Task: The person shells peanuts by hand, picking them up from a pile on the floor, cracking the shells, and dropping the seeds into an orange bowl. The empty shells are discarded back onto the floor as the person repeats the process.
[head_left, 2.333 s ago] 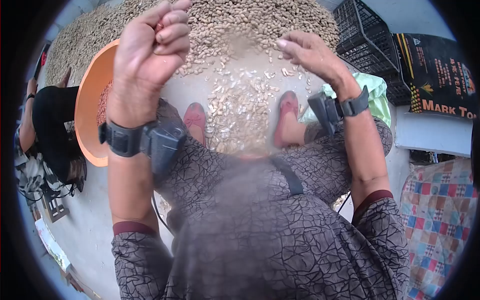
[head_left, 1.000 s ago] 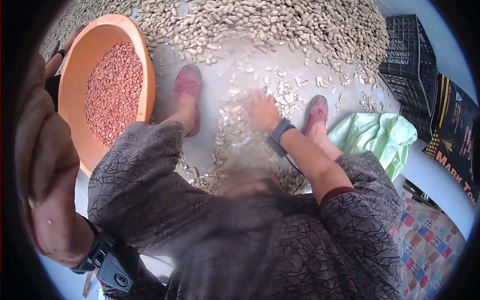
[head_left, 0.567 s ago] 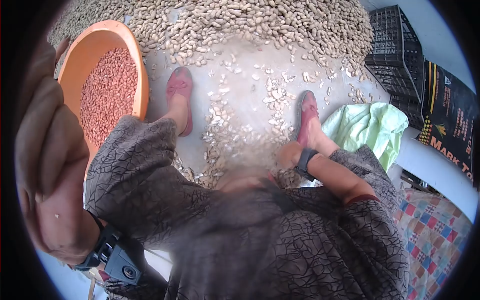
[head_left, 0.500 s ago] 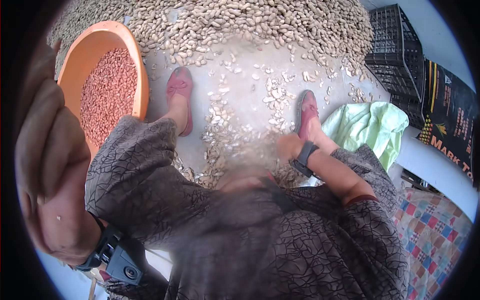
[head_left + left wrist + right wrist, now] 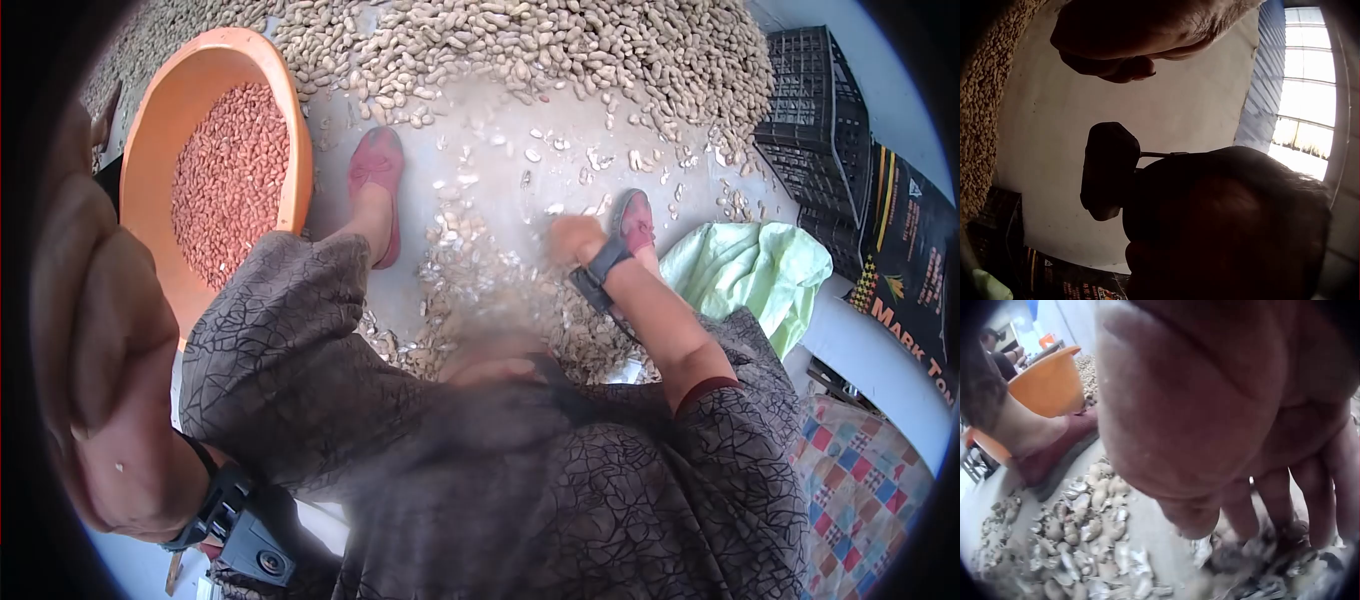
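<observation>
"Left grip [image 5: 105, 300], large at the edge of the head view: wide or narrow?"

"I cannot tell. Its fingers look bent, and the left wrist view leaves them in shadow."

"And the right grip [image 5: 1210, 412]?"

"Spread and loose, fingers pointing down, their blurred tips at the broken peanut shells [image 5: 1094, 531]."

"Where are those lying?"

"On the grey floor [image 5: 395, 300], mostly between the two red shoes [image 5: 376, 165]."

"What stands beside the feet?"

"An orange basin [image 5: 148, 175] of reddish kernels [image 5: 230, 185] by the left one, a pale green sack [image 5: 745, 280] near the right."

"Farther off?"

"Unshelled peanuts [image 5: 560, 50] in a broad heap, with black crates [image 5: 810, 130] at its right end."
</observation>
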A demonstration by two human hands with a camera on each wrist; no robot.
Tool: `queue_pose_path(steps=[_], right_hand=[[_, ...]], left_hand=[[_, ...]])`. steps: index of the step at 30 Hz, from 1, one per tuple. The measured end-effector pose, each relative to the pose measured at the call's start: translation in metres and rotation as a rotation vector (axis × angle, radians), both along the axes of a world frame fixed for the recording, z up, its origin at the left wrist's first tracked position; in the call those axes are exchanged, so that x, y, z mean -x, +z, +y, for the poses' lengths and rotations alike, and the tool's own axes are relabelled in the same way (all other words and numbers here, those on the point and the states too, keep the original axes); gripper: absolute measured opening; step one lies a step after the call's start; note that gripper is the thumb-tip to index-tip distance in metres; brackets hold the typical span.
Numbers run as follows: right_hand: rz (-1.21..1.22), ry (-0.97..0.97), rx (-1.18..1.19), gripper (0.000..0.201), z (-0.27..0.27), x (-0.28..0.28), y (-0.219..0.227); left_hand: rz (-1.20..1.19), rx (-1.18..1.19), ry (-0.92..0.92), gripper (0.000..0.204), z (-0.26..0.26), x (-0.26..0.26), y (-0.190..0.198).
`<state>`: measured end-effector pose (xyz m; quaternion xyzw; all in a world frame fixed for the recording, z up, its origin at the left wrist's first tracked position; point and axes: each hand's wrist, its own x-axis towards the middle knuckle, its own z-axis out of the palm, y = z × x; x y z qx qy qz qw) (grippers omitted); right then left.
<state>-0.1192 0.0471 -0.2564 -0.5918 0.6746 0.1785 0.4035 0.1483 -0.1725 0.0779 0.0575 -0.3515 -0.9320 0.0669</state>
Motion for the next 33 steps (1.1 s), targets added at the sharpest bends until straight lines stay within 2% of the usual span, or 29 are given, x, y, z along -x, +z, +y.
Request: queue_pose_path(steps=[2,6,7,8,9,10,12,15,17,19,21,23,24,26,27,30,32,33], right_hand=[[-0.007,0.053,0.179,0.019,0.021,-0.016,-0.026],[-0.139,0.239,0.734,0.011,-0.013,-0.059,-0.029],[-0.193,0.256,0.778,0.013,-0.023,-0.078,-0.037],[-0.246,0.274,0.823,0.014,-0.032,-0.095,-0.043],[-0.232,0.316,0.93,0.017,-0.037,-0.112,-0.037],[-0.217,0.359,1.035,0.021,-0.039,-0.125,-0.027],[-0.25,0.531,0.609,0.031,-0.041,-0.139,-0.008],[-0.232,0.628,0.729,0.033,-0.005,-0.145,-0.048],[-0.37,0.501,0.516,0.028,0.02,-0.132,-0.041],[-0.536,0.249,0.493,0.025,0.059,-0.114,-0.084],[-0.33,0.414,0.007,0.025,0.047,-0.081,-0.012],[-0.352,0.432,0.387,0.027,0.094,-0.051,-0.048],[-0.341,0.433,0.392,0.027,0.093,-0.038,-0.045],[-0.269,0.331,-0.17,0.038,0.081,-0.009,-0.04],[-0.264,0.33,-0.167,0.038,0.074,0.008,-0.042],[-0.173,-0.121,0.385,0.043,0.037,0.065,-0.062],[-0.313,-0.618,0.066,0.043,-0.019,0.094,-0.008],[-0.593,-1.089,0.121,0.048,-0.029,0.105,-0.003]], left_hand=[[0.008,-0.007,0.17,0.012,0.014,-0.002,0.001],[0.045,-0.025,0.517,0.025,0.04,-0.004,0.005],[0.051,-0.034,0.602,0.029,0.042,-0.003,0.007],[-0.028,-0.004,0.675,0.019,0.043,0.0,0.011],[-0.013,0.008,0.669,0.019,0.044,0.003,0.014],[-0.113,0.059,0.693,0.018,0.046,0.005,0.017],[-0.237,0.101,0.749,0.019,0.049,0.011,0.02],[-0.24,0.067,0.773,0.022,0.051,0.013,0.024],[-0.202,0.069,0.736,0.023,0.049,0.009,0.022],[-0.214,0.038,0.728,0.024,0.049,0.009,0.023],[-0.203,0.018,0.764,0.025,0.051,0.012,0.023],[-0.196,-0.004,0.756,0.026,0.051,0.013,0.024],[-0.167,-0.037,0.741,0.026,0.052,0.013,0.023],[-0.175,-0.069,0.748,0.026,0.058,0.017,0.025],[-0.196,-0.1,0.757,0.025,0.06,0.018,0.026],[-0.215,-0.118,0.809,0.025,0.061,0.026,0.027],[-0.248,-0.14,0.839,0.024,0.061,0.031,0.027],[-0.245,-0.136,0.834,0.024,0.06,0.033,0.028]])
